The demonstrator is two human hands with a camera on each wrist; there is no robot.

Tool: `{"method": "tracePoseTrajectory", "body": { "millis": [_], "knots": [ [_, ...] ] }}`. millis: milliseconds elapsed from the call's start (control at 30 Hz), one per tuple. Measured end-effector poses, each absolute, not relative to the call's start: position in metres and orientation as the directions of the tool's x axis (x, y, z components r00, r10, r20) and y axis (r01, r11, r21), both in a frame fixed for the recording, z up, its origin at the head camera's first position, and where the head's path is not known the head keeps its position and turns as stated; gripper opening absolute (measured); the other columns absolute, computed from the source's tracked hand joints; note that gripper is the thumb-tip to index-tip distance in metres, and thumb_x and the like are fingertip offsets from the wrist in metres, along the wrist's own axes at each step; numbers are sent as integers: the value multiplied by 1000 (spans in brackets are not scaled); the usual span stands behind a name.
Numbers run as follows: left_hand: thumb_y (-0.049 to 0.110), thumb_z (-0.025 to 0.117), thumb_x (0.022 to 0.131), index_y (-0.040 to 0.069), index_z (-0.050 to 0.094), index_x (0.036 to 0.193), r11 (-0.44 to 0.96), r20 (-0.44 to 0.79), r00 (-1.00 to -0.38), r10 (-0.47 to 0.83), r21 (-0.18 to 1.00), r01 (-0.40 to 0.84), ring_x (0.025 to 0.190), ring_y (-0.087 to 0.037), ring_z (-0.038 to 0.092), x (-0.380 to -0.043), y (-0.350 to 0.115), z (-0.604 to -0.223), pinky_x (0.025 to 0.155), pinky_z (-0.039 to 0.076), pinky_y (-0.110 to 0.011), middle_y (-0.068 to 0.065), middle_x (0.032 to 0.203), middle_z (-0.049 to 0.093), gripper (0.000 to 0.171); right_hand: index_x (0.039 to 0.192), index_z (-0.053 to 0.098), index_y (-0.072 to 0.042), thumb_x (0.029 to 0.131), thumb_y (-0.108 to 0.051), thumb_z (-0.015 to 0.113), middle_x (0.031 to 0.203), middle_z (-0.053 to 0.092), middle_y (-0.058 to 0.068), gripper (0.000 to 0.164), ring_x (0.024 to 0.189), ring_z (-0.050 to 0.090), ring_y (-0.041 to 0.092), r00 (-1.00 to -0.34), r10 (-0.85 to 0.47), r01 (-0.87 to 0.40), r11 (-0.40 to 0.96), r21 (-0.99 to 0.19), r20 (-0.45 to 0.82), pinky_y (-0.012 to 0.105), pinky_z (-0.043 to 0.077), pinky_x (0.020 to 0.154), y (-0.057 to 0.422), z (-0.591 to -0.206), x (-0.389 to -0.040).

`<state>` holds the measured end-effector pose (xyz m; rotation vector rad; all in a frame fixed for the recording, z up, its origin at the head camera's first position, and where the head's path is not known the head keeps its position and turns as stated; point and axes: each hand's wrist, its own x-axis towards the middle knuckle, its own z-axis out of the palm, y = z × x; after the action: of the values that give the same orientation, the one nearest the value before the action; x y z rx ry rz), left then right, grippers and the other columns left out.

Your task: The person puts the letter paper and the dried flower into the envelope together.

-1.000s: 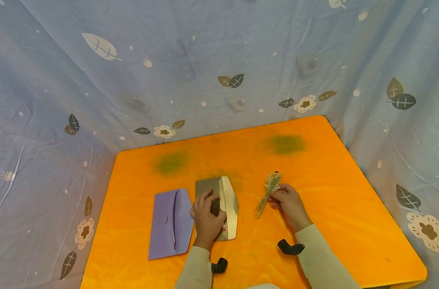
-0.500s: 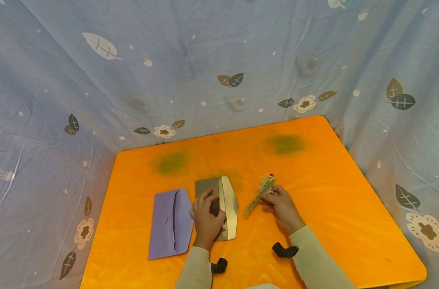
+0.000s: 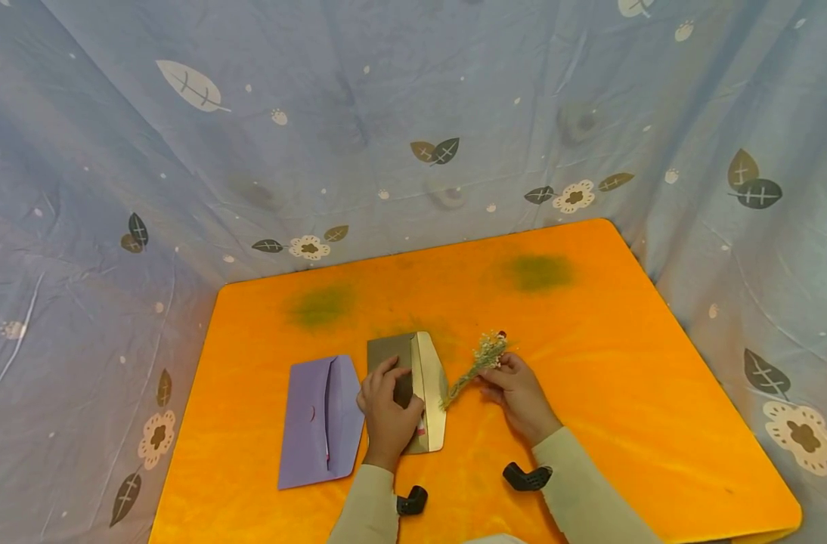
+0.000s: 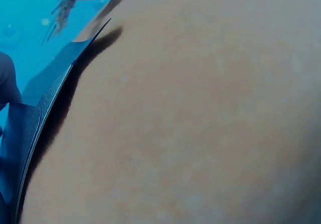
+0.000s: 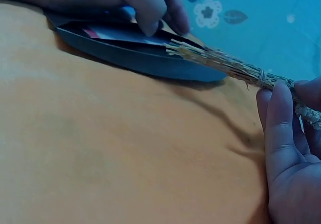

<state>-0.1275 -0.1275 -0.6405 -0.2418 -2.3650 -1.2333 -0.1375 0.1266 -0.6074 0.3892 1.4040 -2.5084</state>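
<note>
My left hand [image 3: 386,419] grips a dark gold envelope [image 3: 388,347] across its mouth, thumb and fingers curved at the opening. The envelope lies with its shiny flap [image 3: 435,393] spread to the right. Its mouth gapes in the right wrist view, showing a white and pink slip [image 5: 118,34] inside. With thumb and fingers, my right hand [image 3: 522,397] pinches a small bunch of dried flowers [image 3: 488,353]. The stems [image 5: 220,61] point left and overlap the flap, while the blossoms lean up and away. Part of the bunch is hidden behind the right fingers.
Left of the gold envelope lies a purple envelope [image 3: 305,427], flap open to the right, with a thin edge showing in its slit. An orange cloth [image 3: 624,378] covers the table. Pale blue patterned curtains [image 3: 359,113] enclose the back and sides.
My right hand has moved left with the dried flowers, bringing the stem ends from bare cloth to over the gold flap. The left hand and both envelopes have stayed in place.
</note>
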Motion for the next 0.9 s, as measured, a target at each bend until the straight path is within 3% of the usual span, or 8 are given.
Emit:
{"method": "tracePoseTrajectory", "body": {
  "millis": [533,900],
  "knots": [
    [2,73,79,9,76,121,575,479,-876,-57,733,364,137,-38,47,-129,-129,-644,105,19,-67,-13,151,60,43,116,40,-2,106,6,63,113,65,17,27,102,76,26,-938,-61,328,-476,-816,-342,33,61,77,98,-610,-133],
    [3,73,82,10,75,123,566,452,-891,-54,749,345,139,-37,44,-128,-131,-644,108,17,-65,-11,153,59,42,144,44,6,106,6,64,124,66,22,43,106,75,24,-940,-39,321,-438,-840,-339,32,61,80,84,-609,-131]
  ]
}}
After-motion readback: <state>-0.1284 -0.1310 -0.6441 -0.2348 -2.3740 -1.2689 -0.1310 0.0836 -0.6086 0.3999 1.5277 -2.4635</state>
